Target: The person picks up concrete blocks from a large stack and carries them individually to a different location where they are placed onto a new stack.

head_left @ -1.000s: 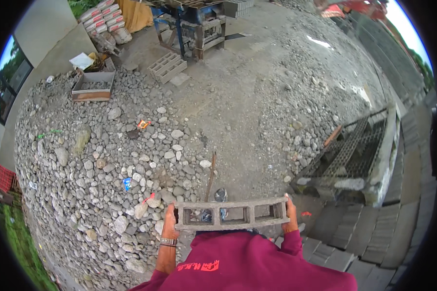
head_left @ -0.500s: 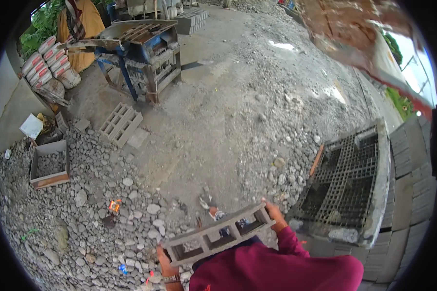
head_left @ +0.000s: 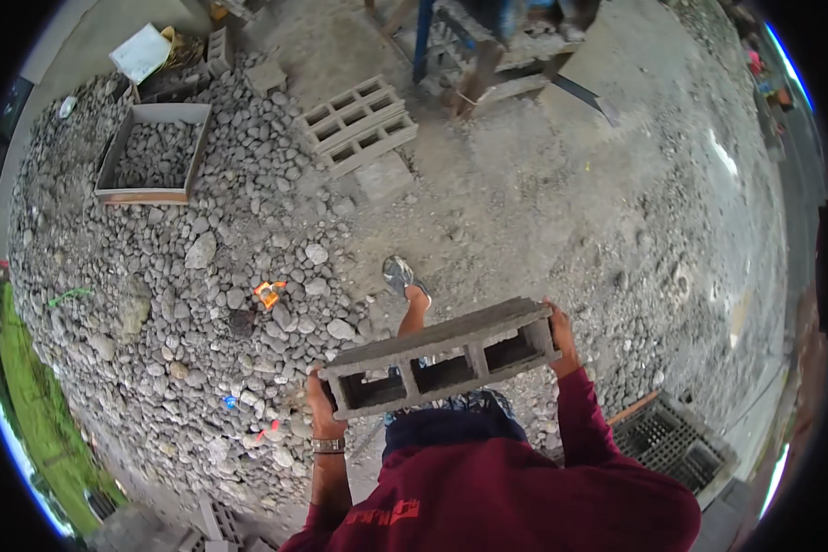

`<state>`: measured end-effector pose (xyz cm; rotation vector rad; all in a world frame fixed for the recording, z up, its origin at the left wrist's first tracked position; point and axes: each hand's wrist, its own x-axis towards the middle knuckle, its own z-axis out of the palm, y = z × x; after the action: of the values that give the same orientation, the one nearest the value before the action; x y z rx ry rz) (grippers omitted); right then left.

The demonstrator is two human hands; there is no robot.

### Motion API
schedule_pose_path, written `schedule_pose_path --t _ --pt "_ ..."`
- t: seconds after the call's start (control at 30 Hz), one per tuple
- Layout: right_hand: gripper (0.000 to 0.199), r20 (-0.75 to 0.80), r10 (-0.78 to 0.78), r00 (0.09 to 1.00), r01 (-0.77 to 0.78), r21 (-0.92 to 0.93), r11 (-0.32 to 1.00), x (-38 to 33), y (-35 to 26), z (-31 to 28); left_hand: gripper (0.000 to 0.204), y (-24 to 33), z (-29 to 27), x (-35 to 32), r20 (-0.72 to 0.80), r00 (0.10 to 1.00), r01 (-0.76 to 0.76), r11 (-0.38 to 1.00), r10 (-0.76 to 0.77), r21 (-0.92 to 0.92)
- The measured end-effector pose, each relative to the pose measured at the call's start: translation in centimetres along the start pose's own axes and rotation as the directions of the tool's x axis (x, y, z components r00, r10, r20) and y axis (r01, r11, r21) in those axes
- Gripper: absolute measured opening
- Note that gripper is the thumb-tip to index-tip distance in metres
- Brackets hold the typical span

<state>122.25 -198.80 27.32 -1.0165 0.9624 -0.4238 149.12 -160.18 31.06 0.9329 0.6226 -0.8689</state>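
A grey hollow concrete block (head_left: pixel 437 336) with three openings is held up in front of my body, its long side running left to right and its right end slightly higher. My left hand (head_left: pixel 324 409) grips the block's left end, and a watch or bracelet circles that wrist. At the opposite end my right hand (head_left: pixel 562 337) is closed around the edge, its fingers partly hidden behind the concrete. Below and beyond the block, one of my feet (head_left: pixel 398 274) in a sandal rests on the ground.
Loose stones (head_left: pixel 202 304) cover the ground on the left, around a stone-filled wooden box (head_left: pixel 147 196). Ahead, hollow blocks (head_left: pixel 360 126) lie near a blue-legged work stand (head_left: pixel 488 55). A mesh-covered concrete frame (head_left: pixel 676 442) sits at my right. More blocks (head_left: pixel 221 523) lie at the lower left.
The view has swung down and to the right, and my foot has come forward. Both hands still hold the block, which has tilted so that more of its top face shows.
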Motion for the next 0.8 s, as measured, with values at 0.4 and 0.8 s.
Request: schedule_pose_path --t 0.4,0.8 --pt "0.048 0.028 0.211 0.977 -0.212 0.055 0.976 32.6 0.4 9.5 0.049 6.4 5.4 27.6 -0.001 0.997 -0.078 0.992 0.078 -0.099" --pt "0.058 0.188 0.297 0.936 -0.235 -0.294 0.927 65.0 16.3 19.8 0.057 3.9 -6.1 60.3 -0.095 0.896 -0.396 0.876 0.434 0.274"
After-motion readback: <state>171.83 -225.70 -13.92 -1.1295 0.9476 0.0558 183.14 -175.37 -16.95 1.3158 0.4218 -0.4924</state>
